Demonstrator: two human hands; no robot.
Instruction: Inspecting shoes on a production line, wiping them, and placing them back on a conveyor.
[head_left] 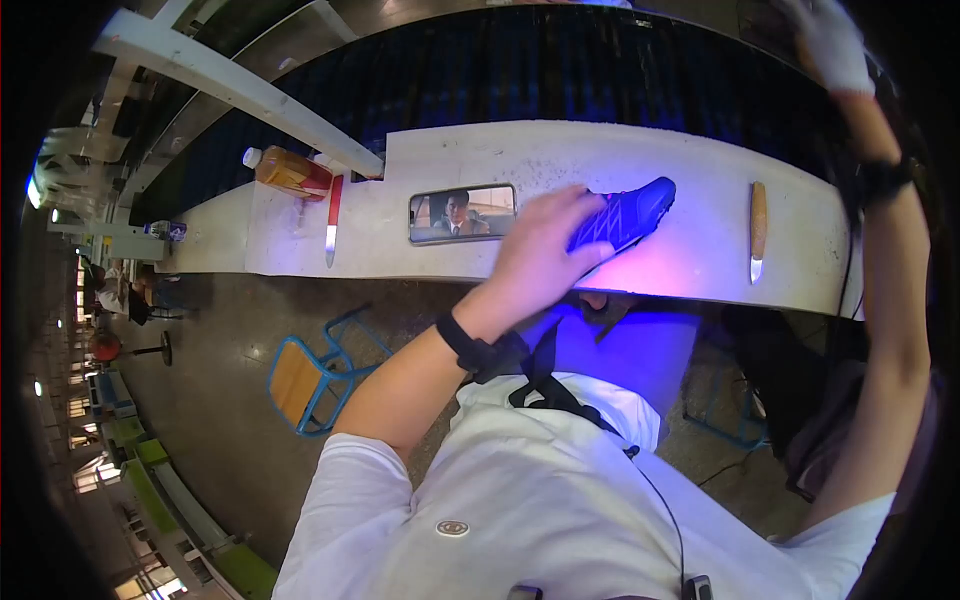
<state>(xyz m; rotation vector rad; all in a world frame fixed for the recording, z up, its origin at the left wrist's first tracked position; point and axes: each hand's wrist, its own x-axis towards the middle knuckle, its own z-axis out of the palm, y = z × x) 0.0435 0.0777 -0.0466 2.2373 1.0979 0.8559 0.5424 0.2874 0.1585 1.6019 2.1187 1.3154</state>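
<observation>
A dark shoe [628, 215], lit blue-violet, lies on its side on the white bench, its toe pointing to the far right. My left hand [545, 245] is closed round its heel end, with the thumb along the near side. The palm hides the rear of the shoe. Far off at the upper right, my right hand [838, 50] reaches past the bench in a white glove. Its fingers are blurred near the picture's rim, and whether they hold anything cannot be made out.
On the white bench [700, 170] lie a propped-looking phone [462, 213] showing a video, a wooden-handled knife [757, 230], a red-handled knife [333, 220] and a bottle of amber drink [290, 172]. A dark conveyor [480, 80] runs behind. A blue-framed stool [305, 385] stands left.
</observation>
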